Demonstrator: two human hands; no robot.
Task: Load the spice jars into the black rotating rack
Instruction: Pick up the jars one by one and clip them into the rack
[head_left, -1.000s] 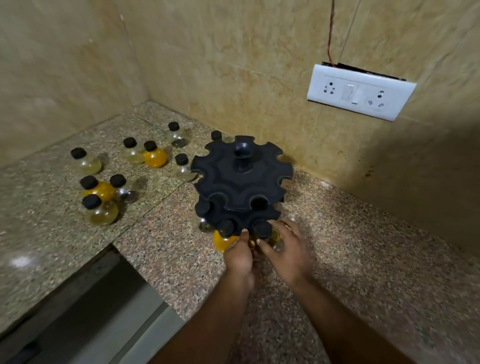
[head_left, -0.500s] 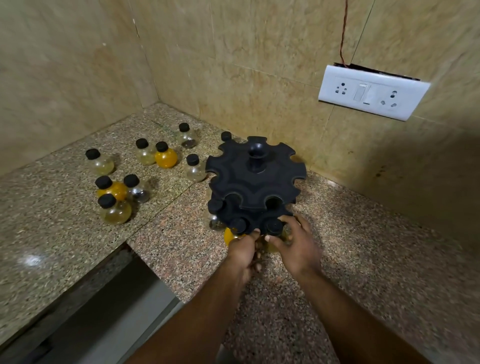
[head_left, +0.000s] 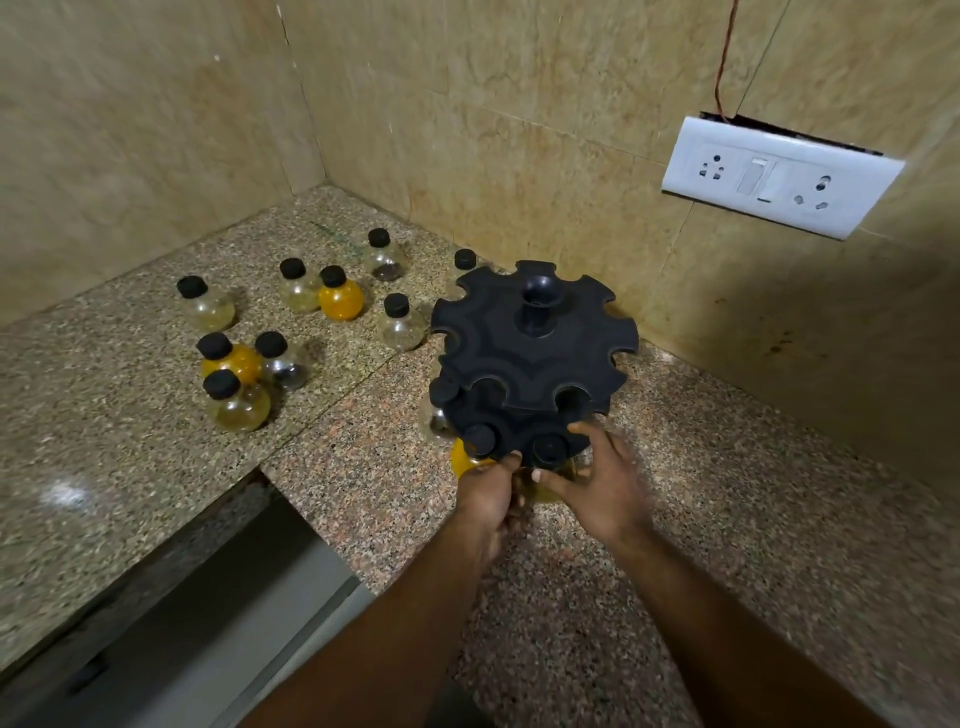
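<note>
Speckled granite counter (head_left: 727, 493) meets beige tiled walls (head_left: 519, 130) at a corner. White socket plate (head_left: 779, 176) fixed on the right wall, red wire (head_left: 723, 57) rising above it.

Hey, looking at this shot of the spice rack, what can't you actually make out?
All in the head view:
1. The back lower-tier slots of the rack are covered by its upper tier.
2. Only the cap of the rearmost jar shows; the rack hides the body.
3. The left hand has its fingertips tucked at the rack's edge, so what it grips is unclear.
4. The contents of the pale jar in the right hand are hidden by both hands.
</note>
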